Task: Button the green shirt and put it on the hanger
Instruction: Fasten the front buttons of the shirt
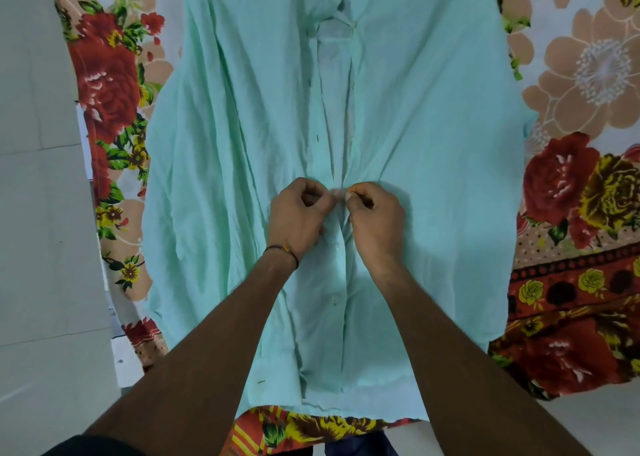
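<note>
The green shirt (242,126) lies flat on a floral bedsheet, hem toward me, collar at the far end. My left hand (299,213) pinches the left edge of the front placket at mid-height. My right hand (375,213) pinches the right edge just beside it, fingertips almost touching. Cloth bunches into folds around both hands. Below them two buttons (335,298) sit closed on the placket. Above the hands the front stands open, showing the paler inside. No hanger is in view.
The floral bedsheet (571,185) covers the bed under and around the shirt. A pale tiled floor (38,213) runs along the left side and shows at the lower right. The bed's near edge is at the bottom of the view.
</note>
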